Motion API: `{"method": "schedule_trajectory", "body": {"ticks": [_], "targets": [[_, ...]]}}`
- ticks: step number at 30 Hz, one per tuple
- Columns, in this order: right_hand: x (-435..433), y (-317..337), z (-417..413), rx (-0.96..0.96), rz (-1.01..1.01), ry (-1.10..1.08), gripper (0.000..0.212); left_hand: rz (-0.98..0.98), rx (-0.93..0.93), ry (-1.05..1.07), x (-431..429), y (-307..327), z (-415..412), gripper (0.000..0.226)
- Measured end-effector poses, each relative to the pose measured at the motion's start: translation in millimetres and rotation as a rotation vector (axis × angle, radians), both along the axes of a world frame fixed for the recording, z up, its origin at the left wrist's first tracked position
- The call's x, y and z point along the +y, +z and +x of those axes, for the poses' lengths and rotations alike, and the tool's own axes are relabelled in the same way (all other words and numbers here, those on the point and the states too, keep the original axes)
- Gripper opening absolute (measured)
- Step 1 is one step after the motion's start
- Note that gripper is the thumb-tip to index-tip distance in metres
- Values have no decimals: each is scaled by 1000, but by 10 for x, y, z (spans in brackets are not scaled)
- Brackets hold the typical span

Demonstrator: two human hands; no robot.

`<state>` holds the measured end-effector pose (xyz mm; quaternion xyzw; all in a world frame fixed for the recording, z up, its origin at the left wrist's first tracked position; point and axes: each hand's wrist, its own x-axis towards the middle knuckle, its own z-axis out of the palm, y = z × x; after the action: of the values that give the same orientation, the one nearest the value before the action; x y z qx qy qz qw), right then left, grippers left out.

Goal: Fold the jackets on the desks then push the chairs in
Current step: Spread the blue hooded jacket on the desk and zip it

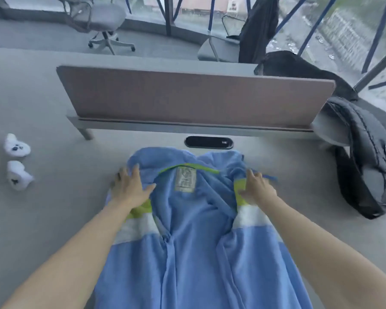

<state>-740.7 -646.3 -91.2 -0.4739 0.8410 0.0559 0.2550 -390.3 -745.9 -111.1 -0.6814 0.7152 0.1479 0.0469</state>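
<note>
Left hand (pixel 129 189) lies flat, fingers spread, on one shoulder of the open blue fleece jacket (pixel 194 246). Right hand (pixel 257 188) rests on the other shoulder, its grip unclear. Farther right of it on the desk (pixel 54 219) lies a dark padded jacket (pixel 370 166).

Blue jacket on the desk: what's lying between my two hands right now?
Head view: between the left hand and right hand lies the blue jacket, open at its neck, with a pale sewn-in label under a green collar strip.
</note>
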Motion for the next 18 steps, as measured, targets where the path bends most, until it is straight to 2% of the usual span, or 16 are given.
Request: {"method": "schedule_trajectory", "body": {"ticks": [3, 5, 7, 8, 12, 16, 18], "targets": [[400, -206, 200, 63, 137, 25, 64, 17, -93, -161, 423, -274, 30, 79], [658, -336, 352, 142, 112, 40, 56, -27, -94, -315, 771, -424, -12, 63], [885, -475, 511, 185, 32, 55, 55, 43, -75, -372, 1097, -462, -103, 57], [994, -543, 601, 174, 25, 70, 59, 123, -82, -351, 1253, -465, -166, 64], [1414, -845, 885, 179, 93, 226, 73, 352, -200, -227, 1674, -604, -292, 114], [1605, -1109, 717, 192, -9, 323, 74, 391, -170, -169, 1713, -769, -158, 122], [1518, -1164, 551, 181, -29, 300, 76, 406, -151, -127, 1588, -816, -17, 124]]}}
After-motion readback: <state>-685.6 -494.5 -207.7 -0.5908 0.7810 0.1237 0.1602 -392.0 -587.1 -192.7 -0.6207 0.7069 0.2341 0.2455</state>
